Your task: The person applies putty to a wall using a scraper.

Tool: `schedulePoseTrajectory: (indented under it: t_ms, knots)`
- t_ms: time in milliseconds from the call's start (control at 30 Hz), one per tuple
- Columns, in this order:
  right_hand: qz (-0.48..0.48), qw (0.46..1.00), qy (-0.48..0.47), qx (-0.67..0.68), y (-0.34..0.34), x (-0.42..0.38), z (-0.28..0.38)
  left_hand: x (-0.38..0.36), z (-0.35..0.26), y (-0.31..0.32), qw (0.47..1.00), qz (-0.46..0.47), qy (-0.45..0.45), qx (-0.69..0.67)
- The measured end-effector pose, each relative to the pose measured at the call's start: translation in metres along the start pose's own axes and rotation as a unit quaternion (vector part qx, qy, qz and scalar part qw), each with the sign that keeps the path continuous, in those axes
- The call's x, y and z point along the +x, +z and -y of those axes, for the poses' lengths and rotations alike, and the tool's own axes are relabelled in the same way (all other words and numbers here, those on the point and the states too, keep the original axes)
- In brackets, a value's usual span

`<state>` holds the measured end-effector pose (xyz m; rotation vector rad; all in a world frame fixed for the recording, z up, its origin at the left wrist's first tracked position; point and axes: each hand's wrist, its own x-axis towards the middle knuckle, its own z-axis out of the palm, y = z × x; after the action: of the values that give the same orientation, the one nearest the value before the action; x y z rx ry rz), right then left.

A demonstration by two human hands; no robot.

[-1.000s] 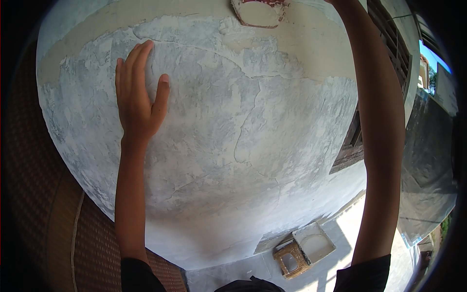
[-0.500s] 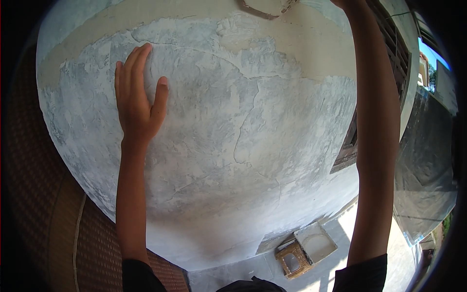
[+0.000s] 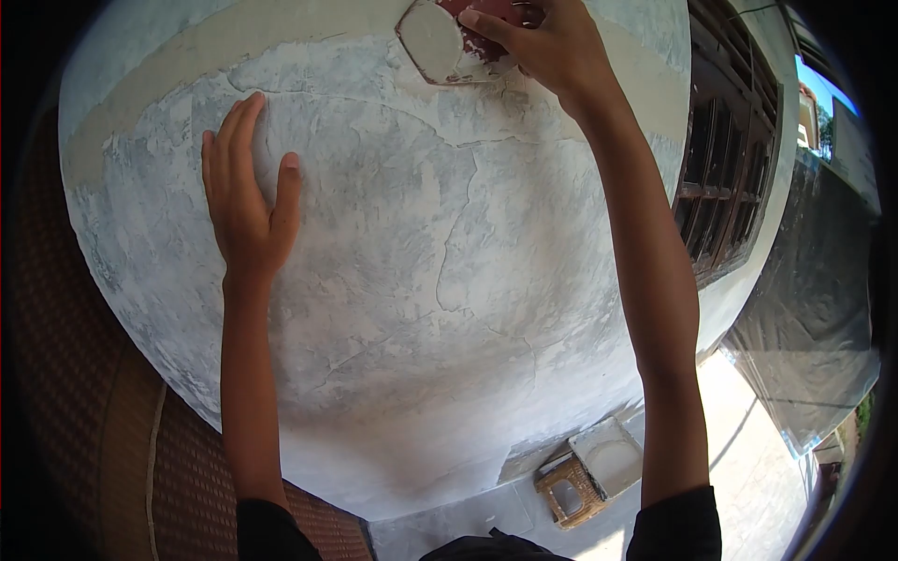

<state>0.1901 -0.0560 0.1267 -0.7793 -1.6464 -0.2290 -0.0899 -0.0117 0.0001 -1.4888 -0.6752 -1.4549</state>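
Note:
The wall (image 3: 374,234) before me carries patchy grey-white putty, with thin cracks and raised edges across it. My left hand (image 3: 248,196) rests against its left part, fingers stretched upward and thumb apart, with nothing in it. At the top of the view, my right hand (image 3: 552,47) grips a flat dark red plastering float (image 3: 491,42). Off-white putty covers the float's left side, and its angular lower edge lies at the wall surface. My right thumb presses on the float's face; the other fingers are partly cut off by the frame.
On the floor below stand a woven-look brown stool (image 3: 571,491) and a pale, putty-stained tray (image 3: 608,458) beside it. A dark wooden window (image 3: 720,178) is at the right, with a hanging dark sheet (image 3: 804,299) beyond. Brown patterned matting (image 3: 201,477) lines the left.
My right hand has come down and left with the float, which now shows more fully. My left hand stays at nearly the same place on the wall. The view has turned slightly right.

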Motion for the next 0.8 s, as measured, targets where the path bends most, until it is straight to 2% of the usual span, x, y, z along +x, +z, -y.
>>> schedulePoseTrajectory:
  t_ms: [67,100,133,267,400,500,633,700,800]
  knots:
    - [0.014,0.997,0.056,0.059,-0.010,0.005,-0.019,-0.001,0.001,-0.001,1.000,0.000,0.006,0.002]
    - [-0.022,0.999,-0.022,0.007,-0.014,0.012,-0.060,-0.001,0.002,-0.001,1.000,0.000,0.004,0.003]
    - [-0.034,0.999,-0.010,0.029,-0.024,0.011,-0.073,0.000,0.002,0.000,1.000,-0.006,0.012,0.006]
    - [-0.084,0.993,0.020,0.083,-0.043,0.003,-0.080,0.000,0.000,0.000,1.000,-0.011,0.014,0.010]
    - [-0.059,0.993,-0.006,0.105,-0.018,-0.007,-0.067,0.001,-0.001,0.002,1.000,-0.014,0.013,0.010]
    - [-0.076,0.994,-0.003,0.081,-0.002,-0.012,-0.059,0.001,-0.001,0.001,1.000,-0.012,0.015,0.023]
    - [-0.077,0.989,0.048,0.115,-0.030,-0.010,-0.092,-0.001,0.002,0.001,1.000,-0.007,0.013,0.016]
    - [-0.113,0.983,0.056,0.131,-0.039,-0.016,-0.094,-0.001,0.003,0.001,1.000,-0.006,0.011,0.011]
    - [-0.110,0.981,0.043,0.156,-0.037,-0.018,-0.085,0.000,0.003,0.002,1.000,-0.007,0.013,0.017]
